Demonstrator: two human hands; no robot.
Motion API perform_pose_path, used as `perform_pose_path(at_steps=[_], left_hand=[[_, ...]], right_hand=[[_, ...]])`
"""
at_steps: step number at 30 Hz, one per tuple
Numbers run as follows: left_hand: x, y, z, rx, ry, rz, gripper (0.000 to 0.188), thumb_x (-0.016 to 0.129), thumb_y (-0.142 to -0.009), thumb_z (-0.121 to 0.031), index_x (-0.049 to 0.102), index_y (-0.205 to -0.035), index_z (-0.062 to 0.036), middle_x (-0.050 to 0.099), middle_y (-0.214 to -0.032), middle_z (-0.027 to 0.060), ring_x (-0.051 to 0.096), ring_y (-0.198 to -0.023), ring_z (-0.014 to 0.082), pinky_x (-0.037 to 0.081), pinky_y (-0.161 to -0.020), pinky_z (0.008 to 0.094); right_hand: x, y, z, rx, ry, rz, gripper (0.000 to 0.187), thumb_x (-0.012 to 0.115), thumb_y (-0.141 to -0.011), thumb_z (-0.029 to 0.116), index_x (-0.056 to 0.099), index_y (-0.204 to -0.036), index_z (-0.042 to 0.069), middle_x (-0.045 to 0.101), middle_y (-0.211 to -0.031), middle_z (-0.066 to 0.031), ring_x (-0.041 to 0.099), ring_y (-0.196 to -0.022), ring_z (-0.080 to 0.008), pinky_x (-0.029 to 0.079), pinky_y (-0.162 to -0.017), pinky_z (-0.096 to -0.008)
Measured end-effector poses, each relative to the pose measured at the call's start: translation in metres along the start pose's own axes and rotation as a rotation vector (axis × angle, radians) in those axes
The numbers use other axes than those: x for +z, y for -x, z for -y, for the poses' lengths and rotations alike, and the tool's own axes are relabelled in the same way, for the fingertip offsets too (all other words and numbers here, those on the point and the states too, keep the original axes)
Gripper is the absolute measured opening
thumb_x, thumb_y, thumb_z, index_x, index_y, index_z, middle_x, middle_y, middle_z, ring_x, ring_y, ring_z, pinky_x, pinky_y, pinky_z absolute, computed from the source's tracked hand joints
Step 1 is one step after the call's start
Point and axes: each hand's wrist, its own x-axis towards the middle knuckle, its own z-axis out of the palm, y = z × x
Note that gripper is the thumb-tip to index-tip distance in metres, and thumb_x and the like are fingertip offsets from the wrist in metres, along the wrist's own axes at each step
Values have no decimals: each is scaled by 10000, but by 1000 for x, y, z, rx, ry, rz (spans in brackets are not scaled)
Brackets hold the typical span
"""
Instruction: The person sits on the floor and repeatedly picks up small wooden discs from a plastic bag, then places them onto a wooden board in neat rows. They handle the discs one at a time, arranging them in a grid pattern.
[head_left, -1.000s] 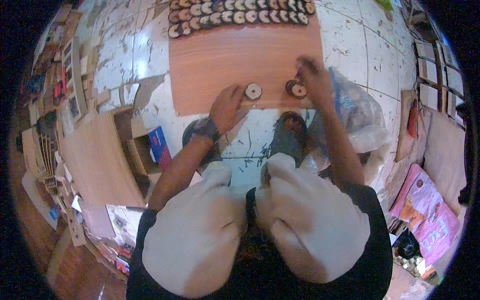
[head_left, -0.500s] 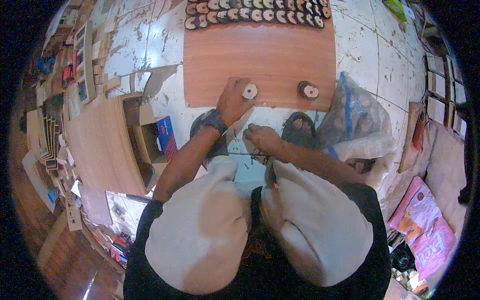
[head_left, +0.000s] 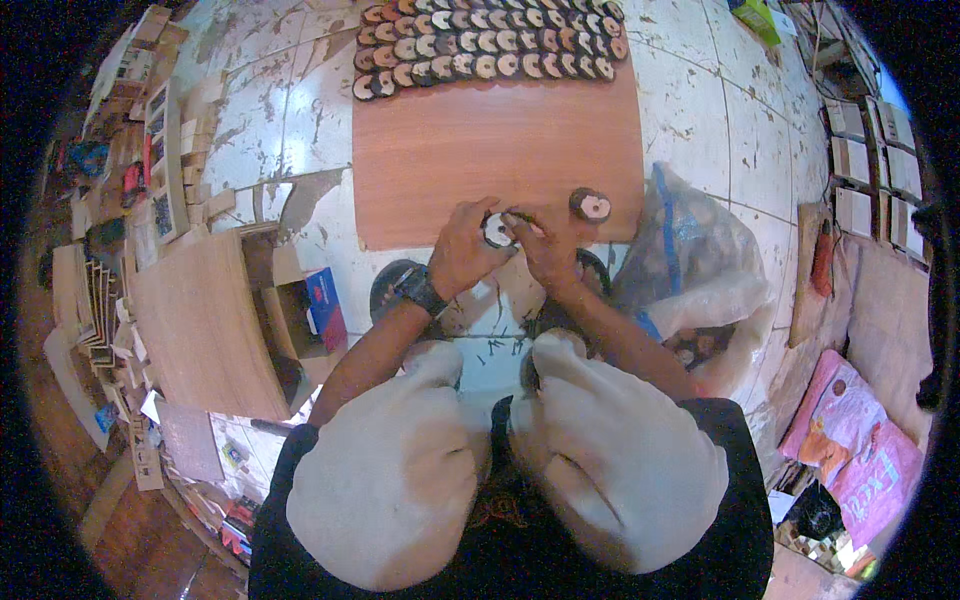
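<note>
My left hand (head_left: pixel 468 248) is closed around a small round wooden disc (head_left: pixel 497 231), pale on its face and dark at the edge, at the near edge of a reddish-brown board (head_left: pixel 490 140). Fingers of my right hand (head_left: pixel 548 245) are pinched together against the disc's face; whatever is between them is too small to make out. Another pale, dark-edged wooden disc (head_left: pixel 595 206) sits on the board, right of my hands. Several dark screws or nails (head_left: pixel 500 348) lie on the floor tile between my knees.
Rows of overlapping wooden discs (head_left: pixel 490 67) cover the board's far end. A clear plastic sack (head_left: pixel 700 250) stands at the right, round pieces visible at its mouth. At left are a wooden box (head_left: pixel 205 310) and a blue-sided carton (head_left: pixel 324 305). A pink bag (head_left: pixel 850 440) lies lower right.
My right hand has risen from the screws or nails on the floor to the disc in my left hand. The left hand has drawn slightly nearer with the disc, and the view has shifted.
</note>
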Motion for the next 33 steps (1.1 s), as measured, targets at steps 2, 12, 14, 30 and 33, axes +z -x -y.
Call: perform_pose_path(at_steps=[2,12,14,30,33], left_hand=[[-2,0,-3,3,-43,-8,665,780,-624,-199,502,-1201,-19,553,-1013,167,565,-934,325,474,-828,398],[-2,0,-1,-15,-67,-3,709,784,-629,-247,492,-1231,-10,561,-1047,170,571,-929,302,477,-824,389],[-2,-1,-4,-51,-62,16,725,785,-631,-248,485,-1245,-7,561,-1047,171,574,-924,296,480,-816,384],[-6,-7,-11,-24,-89,-28,764,779,-637,-194,436,-1290,4,561,-1030,152,586,-873,270,506,-757,350],[-9,-18,-17,135,-126,-95,801,831,-617,-202,442,-1290,-9,545,-1113,178,596,-959,300,514,-820,370]], right_hand=[[2,-2,5,-33,25,-20,159,655,-824,47,673,-979,13,659,-867,-97,617,-805,-179,497,-712,-306],[-9,-3,15,-188,100,68,143,667,-803,94,677,-938,50,670,-910,-124,615,-859,-293,480,-779,-390],[-11,-6,12,-285,145,61,153,680,-787,111,671,-931,62,672,-907,-119,612,-866,-305,472,-776,-409],[-34,-10,25,-221,279,276,372,612,-838,318,615,-1157,128,562,-1238,-116,520,-1112,-341,401,-924,-492],[-24,-26,27,172,-104,261,418,648,-841,265,569,-1174,26,627,-1064,-112,607,-901,-235,490,-763,-371]])
